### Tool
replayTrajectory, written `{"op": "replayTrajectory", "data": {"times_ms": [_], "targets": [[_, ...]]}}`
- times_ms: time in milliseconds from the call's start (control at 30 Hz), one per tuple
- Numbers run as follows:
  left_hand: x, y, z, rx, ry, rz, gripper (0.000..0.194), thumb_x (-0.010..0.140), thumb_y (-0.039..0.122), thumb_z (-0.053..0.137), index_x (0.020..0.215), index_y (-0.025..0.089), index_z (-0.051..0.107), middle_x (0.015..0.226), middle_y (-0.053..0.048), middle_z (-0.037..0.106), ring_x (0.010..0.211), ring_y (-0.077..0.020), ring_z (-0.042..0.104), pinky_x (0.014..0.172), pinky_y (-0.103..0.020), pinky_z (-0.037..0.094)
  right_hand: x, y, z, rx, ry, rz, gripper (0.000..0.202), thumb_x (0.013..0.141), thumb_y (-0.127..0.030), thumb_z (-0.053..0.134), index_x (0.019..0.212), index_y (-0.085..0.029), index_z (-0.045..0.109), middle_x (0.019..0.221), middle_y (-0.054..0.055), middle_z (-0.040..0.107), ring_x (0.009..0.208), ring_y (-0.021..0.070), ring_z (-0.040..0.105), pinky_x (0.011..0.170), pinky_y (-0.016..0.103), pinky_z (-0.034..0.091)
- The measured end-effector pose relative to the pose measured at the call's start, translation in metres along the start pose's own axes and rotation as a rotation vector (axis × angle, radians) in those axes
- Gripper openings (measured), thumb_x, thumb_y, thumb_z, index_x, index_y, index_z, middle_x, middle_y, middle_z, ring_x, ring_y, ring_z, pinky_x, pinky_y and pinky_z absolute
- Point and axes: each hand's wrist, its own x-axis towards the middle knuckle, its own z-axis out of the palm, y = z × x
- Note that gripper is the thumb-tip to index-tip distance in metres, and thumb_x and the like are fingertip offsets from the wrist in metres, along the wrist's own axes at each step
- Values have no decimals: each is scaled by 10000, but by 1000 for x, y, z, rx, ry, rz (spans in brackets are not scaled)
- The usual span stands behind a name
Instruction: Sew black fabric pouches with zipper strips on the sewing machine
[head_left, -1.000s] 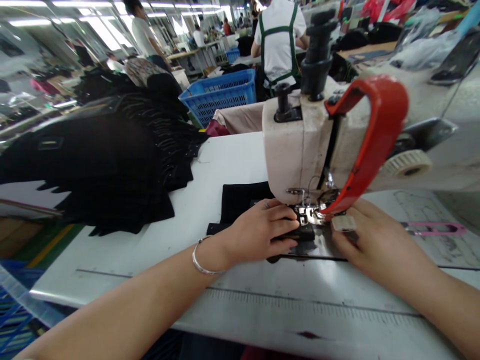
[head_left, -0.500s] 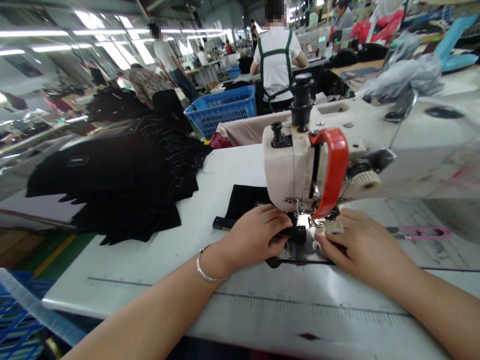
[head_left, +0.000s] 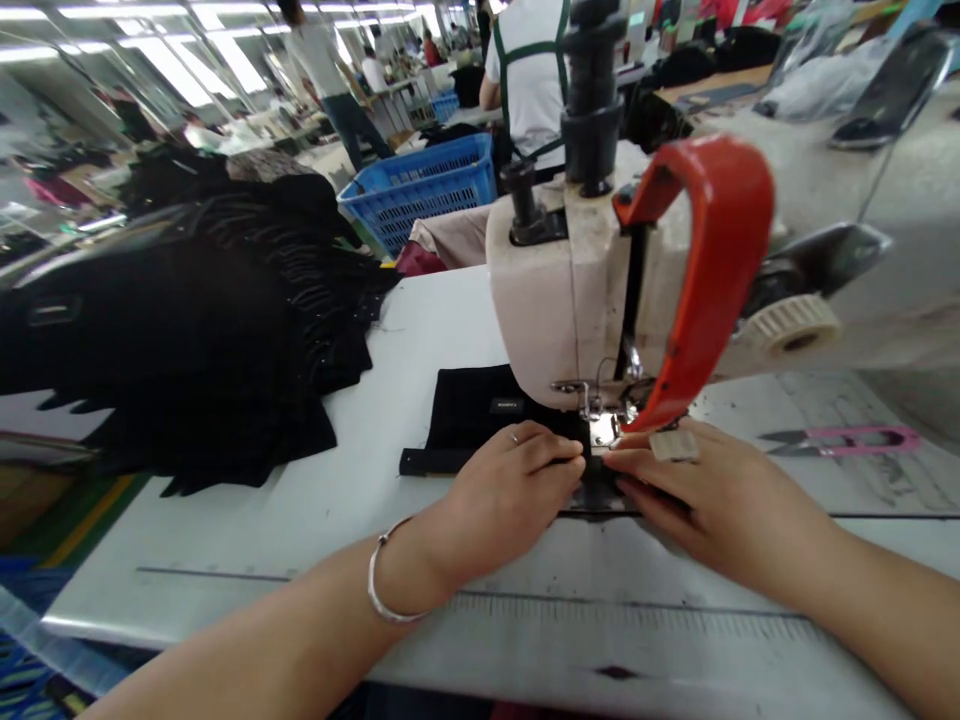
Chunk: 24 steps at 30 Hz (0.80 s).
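Note:
A black fabric piece (head_left: 469,400) with a small label lies on the machine table, its right end under the presser foot (head_left: 602,428) of a white sewing machine (head_left: 532,310). A folded black strip (head_left: 427,461) runs along its near edge. My left hand (head_left: 502,495), with a ring and a bracelet, is closed on that near edge, fingertips just left of the foot. Right of the foot, my right hand (head_left: 712,490) has its fingers pressed together at the fabric's end; the cloth between them is mostly hidden. A red guard (head_left: 724,270) curves above this hand.
Pink-handled thread snips (head_left: 862,440) lie on the right. A large pile of black fabric pieces (head_left: 202,320) covers the table's left. Beyond the table stand a blue crate (head_left: 427,190) and a person in a white top (head_left: 529,85). A printed ruler (head_left: 600,608) runs along the front.
The view has moved closer to the machine. My left hand has brought the strip flat against the fabric by the foot, and my right fingertips have moved left to meet it.

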Motion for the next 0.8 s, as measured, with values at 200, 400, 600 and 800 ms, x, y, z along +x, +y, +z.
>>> {"op": "replayTrajectory", "data": {"times_ms": [200, 400, 600, 800], "targets": [[2, -1, 1, -16, 40, -14, 147, 1016, 162, 546, 1093, 119, 664, 1085, -65, 760, 1039, -164, 693, 955, -318, 585, 0, 2, 13, 15, -47, 102, 217, 950, -194, 549, 1163, -169, 581, 1147, 135, 679, 1010, 290, 632, 819, 435, 559], [0, -1, 2, -66, 73, -50, 129, 974, 205, 637, 1083, 157, 687, 1074, -48, 758, 1002, -174, 704, 921, -333, 604, 3, 0, 11, 115, -96, 170, 172, 941, -192, 554, 1111, -210, 576, 1082, 87, 689, 985, 263, 641, 821, 413, 545], [2, 1, 2, -71, -8, -60, 105, 984, 176, 599, 1066, 158, 662, 1059, -47, 753, 977, -175, 700, 919, -345, 604, 0, 1, 11, 60, -58, 143, 173, 932, -207, 593, 1104, -212, 616, 1073, 80, 703, 971, 261, 641, 813, 403, 543], [10, 4, 6, -72, 35, -121, 178, 893, 146, 659, 1065, 125, 616, 987, -79, 738, 936, -213, 704, 897, -371, 604, 3, 2, 13, -69, -32, 110, 151, 949, -254, 563, 1037, -162, 647, 968, 117, 702, 878, 281, 647, 746, 418, 531]]}}
